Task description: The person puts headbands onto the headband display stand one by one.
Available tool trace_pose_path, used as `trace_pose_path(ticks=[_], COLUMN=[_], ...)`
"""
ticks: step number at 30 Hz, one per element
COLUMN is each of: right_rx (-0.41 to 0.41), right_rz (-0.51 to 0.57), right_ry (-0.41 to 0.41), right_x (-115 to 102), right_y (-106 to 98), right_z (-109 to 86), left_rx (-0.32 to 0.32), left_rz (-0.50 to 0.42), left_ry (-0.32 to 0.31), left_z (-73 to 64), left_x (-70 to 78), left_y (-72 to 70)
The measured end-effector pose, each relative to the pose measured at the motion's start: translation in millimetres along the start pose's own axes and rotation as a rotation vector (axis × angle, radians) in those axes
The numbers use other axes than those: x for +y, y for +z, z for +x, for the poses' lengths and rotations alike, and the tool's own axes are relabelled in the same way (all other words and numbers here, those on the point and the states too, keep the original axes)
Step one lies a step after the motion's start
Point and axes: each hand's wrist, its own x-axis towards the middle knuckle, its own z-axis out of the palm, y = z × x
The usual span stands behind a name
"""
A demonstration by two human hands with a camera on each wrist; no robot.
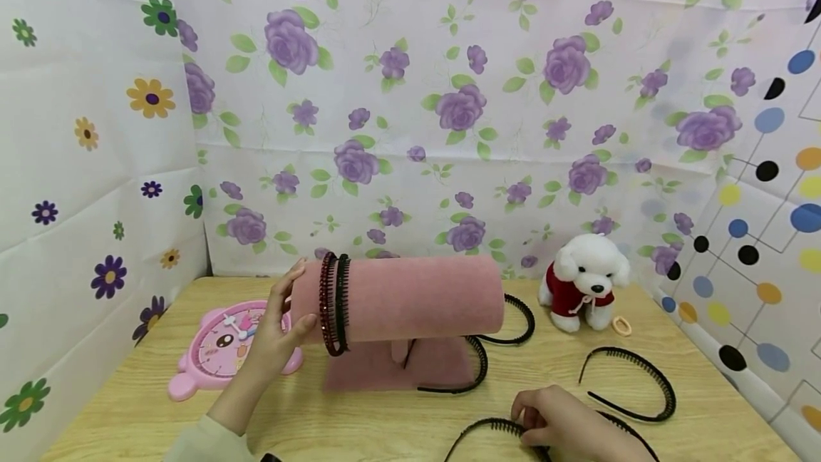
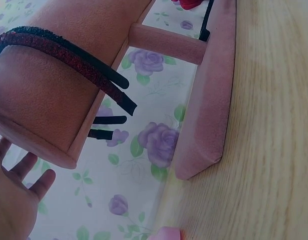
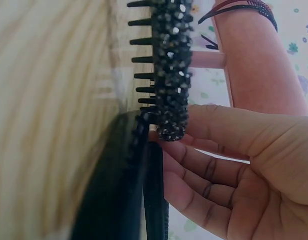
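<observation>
A pink plush headband stand [image 1: 417,298] has a horizontal roll on a short post and flat base. A dark red glittery headband [image 1: 326,305] and a dark green one [image 1: 342,305] ring its left part. My left hand [image 1: 282,323] holds the roll's left end, thumb in front; in the left wrist view some fingers [image 2: 42,184] show beyond the end. Low on the table, my right hand [image 1: 567,423] pinches a toothed black headband [image 1: 497,423]. Its beaded surface [image 3: 171,70] sparkles in the right wrist view, with thumb and fingers at its end.
Another black headband [image 1: 670,387] lies at the right, and one [image 1: 631,430] is partly behind my right hand. Two more black headbands [image 1: 482,362] lie around the stand's right side. A pink clock [image 1: 192,373] is at the left; a white toy dog [image 1: 586,269] sits back right, by a small ring [image 1: 621,326].
</observation>
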Motion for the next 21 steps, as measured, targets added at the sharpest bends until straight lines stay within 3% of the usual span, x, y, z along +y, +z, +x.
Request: trace_pose_path(ticks=[10, 21], right_rx=[0.033, 0.039], right_rz=[-0.039, 0.036], right_ry=[0.05, 0.003], right_x=[-5.3, -7.4], right_y=[-3.8, -9.4], right_z=[-0.2, 0.2], left_rx=[0.004, -0.003], left_rz=[0.01, 0.014], left_ry=[0.007, -0.005], left_z=[0.3, -0.9], left_x=[-0.8, -2.0], left_y=[-0.6, -0.9])
